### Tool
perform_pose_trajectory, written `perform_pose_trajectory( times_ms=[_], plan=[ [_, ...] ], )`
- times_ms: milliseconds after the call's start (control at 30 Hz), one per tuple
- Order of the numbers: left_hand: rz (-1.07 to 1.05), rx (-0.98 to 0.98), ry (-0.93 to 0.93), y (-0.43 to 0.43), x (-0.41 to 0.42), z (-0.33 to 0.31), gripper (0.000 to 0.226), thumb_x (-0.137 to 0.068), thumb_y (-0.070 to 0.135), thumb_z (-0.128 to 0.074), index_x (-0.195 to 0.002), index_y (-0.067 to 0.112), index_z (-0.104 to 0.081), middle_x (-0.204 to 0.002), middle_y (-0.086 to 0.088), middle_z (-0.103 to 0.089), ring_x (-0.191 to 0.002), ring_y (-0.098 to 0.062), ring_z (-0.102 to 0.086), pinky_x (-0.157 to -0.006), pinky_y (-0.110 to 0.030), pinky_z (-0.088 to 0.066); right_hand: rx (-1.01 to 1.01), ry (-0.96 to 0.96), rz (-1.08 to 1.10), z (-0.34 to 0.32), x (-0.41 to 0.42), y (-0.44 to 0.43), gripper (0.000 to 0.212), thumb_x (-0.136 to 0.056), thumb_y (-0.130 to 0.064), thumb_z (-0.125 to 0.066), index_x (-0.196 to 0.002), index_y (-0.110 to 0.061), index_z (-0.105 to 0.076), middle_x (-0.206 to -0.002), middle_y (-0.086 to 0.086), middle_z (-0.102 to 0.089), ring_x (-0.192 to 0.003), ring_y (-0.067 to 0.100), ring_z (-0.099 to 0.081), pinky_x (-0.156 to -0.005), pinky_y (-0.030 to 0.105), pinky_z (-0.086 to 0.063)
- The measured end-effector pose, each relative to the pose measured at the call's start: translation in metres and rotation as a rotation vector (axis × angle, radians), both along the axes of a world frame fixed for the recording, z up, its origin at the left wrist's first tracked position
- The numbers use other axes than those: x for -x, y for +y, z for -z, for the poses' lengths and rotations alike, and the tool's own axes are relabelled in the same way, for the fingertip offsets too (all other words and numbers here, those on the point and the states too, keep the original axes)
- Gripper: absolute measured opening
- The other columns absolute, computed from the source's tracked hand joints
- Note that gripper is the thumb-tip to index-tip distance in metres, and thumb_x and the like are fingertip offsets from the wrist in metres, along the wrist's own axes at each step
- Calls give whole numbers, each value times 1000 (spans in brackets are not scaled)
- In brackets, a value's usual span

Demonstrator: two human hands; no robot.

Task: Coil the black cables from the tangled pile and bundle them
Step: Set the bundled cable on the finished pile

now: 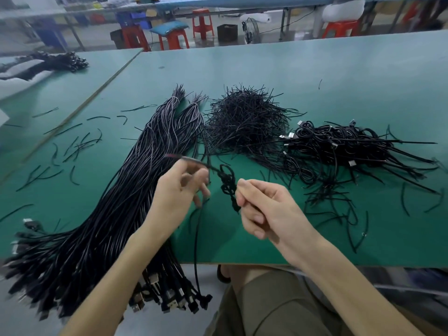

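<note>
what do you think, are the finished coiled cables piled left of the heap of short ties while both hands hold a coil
Not left: the head view shows the finished coiled cables piled right of the heap of short ties. The left hand and right hand do hold a coil.

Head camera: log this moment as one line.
left hand: pinches cable tail | right hand: grips small coil | straight cables: table left | coiled bundles: right
</note>
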State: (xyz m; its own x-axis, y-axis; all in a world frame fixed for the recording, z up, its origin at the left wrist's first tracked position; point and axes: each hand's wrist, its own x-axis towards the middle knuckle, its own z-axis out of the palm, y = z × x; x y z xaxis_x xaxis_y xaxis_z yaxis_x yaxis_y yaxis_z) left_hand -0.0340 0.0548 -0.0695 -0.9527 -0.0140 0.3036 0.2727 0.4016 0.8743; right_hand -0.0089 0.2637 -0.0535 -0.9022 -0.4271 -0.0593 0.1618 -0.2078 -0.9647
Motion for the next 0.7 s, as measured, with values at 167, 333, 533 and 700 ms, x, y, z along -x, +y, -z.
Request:
perform_pose_trajectory(
  times_ms=[167,333,533,700],
  plan=[
    [421,-84,-634,-9,-10,-12,97,-91,87,-18,-73,5,-68,-64,-16,-64,-46,-27,-58,-48,-28,-47,-255,272,8,0,0,3,39,-107,-21,-51,-74,0,-54,-48,2,-38,-37,21,-37,-42,27,-37],
    [604,-132,-767,-2,-10,-18,86,-95,81,-31,-80,6,-71,-66,-12,-63,-44,-21,-55,-44,-24,-44,-418,405,-62,7,-6,2,35,-107,-27,-52,-76,-12,-58,-48,-9,-43,-39,13,-39,-44,33,-37],
    [547,-64,-447,2,-11,-19,27,-100,35,-57,-83,21,-74,-67,-9,-61,-58,-16,-60,-55,-27,-50,-343,274,-64,13,-5,2,39,-107,-27,-53,-73,-9,-55,-49,-5,-34,-40,17,-29,-43,33,-30],
    [270,112,43,20,-15,-4,34,-101,40,-60,-84,11,-67,-71,-9,-58,-60,-25,-55,-55,-36,-47,156,-244,-75,8,-6,-1,32,-101,-27,-58,-75,-10,-56,-50,-5,-26,-36,10,-27,-41,20,-23]
  ],
)
